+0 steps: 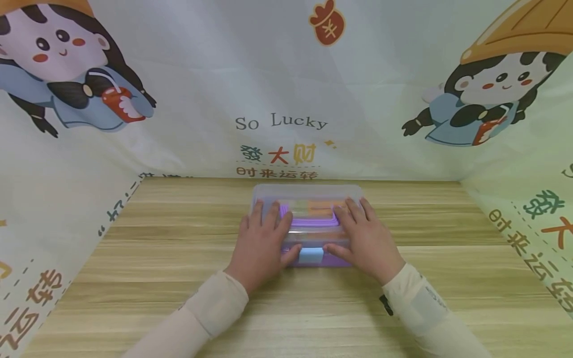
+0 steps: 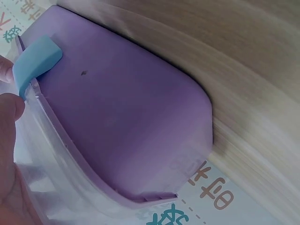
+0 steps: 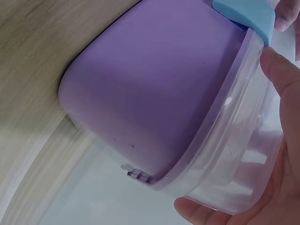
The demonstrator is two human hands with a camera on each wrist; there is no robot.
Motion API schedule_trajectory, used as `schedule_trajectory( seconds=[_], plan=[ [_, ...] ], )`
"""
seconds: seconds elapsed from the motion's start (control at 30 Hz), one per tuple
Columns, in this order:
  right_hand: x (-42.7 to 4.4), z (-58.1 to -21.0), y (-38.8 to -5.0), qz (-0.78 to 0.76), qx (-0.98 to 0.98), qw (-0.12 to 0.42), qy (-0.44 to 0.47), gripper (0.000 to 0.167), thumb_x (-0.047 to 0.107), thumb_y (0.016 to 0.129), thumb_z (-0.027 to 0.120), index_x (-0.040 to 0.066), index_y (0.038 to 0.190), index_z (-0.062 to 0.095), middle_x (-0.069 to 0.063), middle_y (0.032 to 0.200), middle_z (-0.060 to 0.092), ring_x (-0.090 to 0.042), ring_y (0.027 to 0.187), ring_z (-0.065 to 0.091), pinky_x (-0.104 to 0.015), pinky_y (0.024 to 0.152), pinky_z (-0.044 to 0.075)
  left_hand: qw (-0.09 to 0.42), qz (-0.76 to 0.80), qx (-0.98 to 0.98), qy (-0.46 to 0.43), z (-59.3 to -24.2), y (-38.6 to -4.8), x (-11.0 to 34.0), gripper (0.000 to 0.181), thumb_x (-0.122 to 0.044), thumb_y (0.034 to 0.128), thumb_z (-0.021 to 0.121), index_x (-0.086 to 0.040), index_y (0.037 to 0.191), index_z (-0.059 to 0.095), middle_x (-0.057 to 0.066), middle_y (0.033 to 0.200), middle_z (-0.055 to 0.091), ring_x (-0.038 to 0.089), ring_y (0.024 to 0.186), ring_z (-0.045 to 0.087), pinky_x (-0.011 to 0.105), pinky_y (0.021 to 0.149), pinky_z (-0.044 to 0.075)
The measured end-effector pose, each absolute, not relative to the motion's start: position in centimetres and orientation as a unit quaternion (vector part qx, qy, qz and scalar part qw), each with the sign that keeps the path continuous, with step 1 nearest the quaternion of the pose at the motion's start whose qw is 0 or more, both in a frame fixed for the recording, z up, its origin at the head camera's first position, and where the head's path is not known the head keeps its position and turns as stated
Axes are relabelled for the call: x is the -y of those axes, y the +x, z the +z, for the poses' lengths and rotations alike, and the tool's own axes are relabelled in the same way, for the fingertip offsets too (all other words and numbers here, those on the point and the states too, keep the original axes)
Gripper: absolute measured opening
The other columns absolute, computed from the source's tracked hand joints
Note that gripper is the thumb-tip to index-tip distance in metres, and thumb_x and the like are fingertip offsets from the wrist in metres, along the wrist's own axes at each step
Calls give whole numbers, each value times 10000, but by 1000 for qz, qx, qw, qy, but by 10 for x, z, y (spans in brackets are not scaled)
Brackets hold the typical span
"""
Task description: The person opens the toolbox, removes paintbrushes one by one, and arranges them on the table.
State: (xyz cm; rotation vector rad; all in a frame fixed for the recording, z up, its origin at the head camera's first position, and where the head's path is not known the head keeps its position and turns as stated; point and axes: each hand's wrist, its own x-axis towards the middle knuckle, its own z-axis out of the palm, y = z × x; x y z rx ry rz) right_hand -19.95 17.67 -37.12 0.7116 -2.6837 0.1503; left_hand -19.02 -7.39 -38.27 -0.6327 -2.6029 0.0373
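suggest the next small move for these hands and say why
Perhaps try the blue latch with one thumb: the left hand and right hand rest on the clear lid, thumbs on either side of the latch. Whether it is fastened is unclear.

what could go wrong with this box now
I can't tell whether the blue latch is fastened; if not, lifting by the clear lid might pop it open. The left hand and right hand rest beside the latch, so might get nipped. Orange contents show through the lid and could shift if the purple box tips.
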Motion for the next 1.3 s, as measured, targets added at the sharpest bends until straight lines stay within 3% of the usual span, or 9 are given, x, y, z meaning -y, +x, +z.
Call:
schedule_trajectory(
  seconds=[0.2,1.3],
  plan=[
    [-177,-372,-197,50,946,189,261,876,610,803,724,10,1407,518,-298,1437,455,-527,1349,356,-564,1113,305,232,17,944,-234,-383,-188,74,703,-636,920,518,-136,1414,531,201,1439,459,522,1338,360,640,939,445],
    [-179,-373,-193,36,940,200,274,879,623,810,709,-6,1395,521,-300,1403,489,-474,1344,401,-520,1163,226,225,23,944,-239,-381,-182,74,694,-618,923,522,-114,1400,533,211,1433,467,523,1329,370,648,937,444]
  ],
)
